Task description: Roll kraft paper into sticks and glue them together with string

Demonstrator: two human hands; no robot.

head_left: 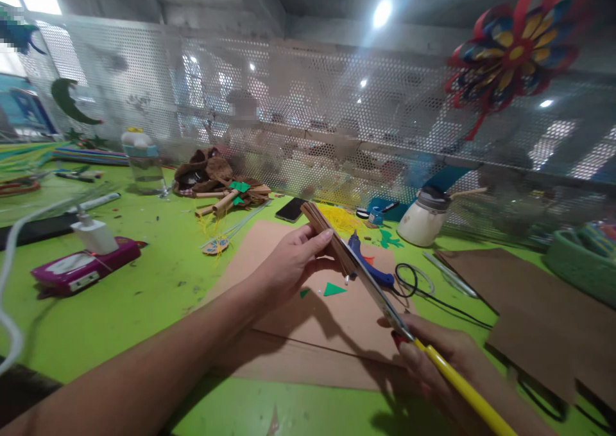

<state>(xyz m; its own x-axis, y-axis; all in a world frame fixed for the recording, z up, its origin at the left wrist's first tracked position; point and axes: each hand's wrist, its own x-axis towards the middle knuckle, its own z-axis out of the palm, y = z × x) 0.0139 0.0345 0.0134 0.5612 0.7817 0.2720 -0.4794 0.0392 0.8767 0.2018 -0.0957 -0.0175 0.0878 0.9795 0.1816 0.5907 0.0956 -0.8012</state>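
My left hand [308, 250] is closed around a narrow folded stack of brown paper [327, 234], raised above the table and tilted. My right hand [433, 352] grips yellow-handled scissors [385, 304], whose long metal blades point up and left and lie along the paper's right side. I cannot make out whether the blades are apart. Beneath both hands lies a large sheet of tan paper [289, 352] with small green paper scraps [334, 289]. A blue glue gun [368, 262] rests just behind the scissors, partly hidden by the blades.
A purple power strip [91, 266] with a white charger stands left. Behind are a phone [290, 209], tied brown paper rolls [231, 198], yellow shreds [337, 218] and a white jar [423, 218]. Brown card [543, 301] and a green basket [584, 266] lie right.
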